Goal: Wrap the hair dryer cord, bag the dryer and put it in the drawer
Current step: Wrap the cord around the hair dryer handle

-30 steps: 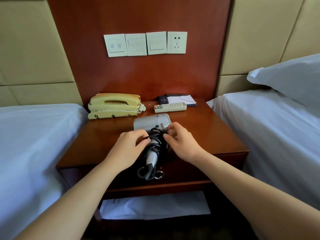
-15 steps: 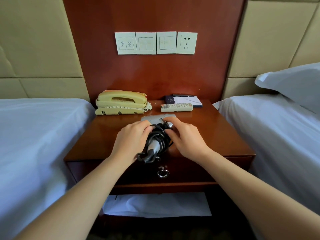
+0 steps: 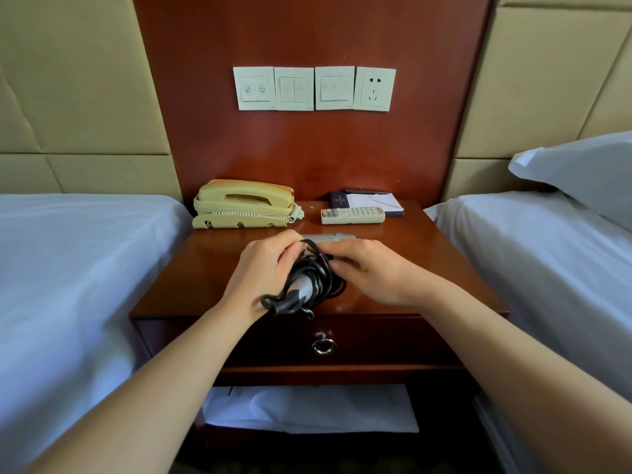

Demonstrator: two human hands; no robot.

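Observation:
A grey hair dryer (image 3: 302, 287) lies on the wooden nightstand (image 3: 205, 268), its handle pointing toward me. A black cord (image 3: 325, 273) is coiled in loops around the handle. My left hand (image 3: 263, 268) grips the dryer and cord from the left. My right hand (image 3: 372, 271) presses on the cord loops from the right, fingers near the dryer's head. The dryer's grey head (image 3: 333, 237) shows just beyond my fingers. The drawer (image 3: 393, 340) below, with a metal ring pull (image 3: 323, 345), is closed. No bag shows clearly.
A beige telephone (image 3: 244, 203), a white remote (image 3: 352, 215) and a notepad (image 3: 371, 201) sit at the nightstand's back. Beds (image 3: 68, 268) flank it on both sides. A wall socket (image 3: 374, 88) is above. White cloth (image 3: 307, 408) lies on the lower shelf.
The view has tilted up. The dryer has shifted back from overhanging the front edge onto the nightstand top, with both hands staying on the cord coil.

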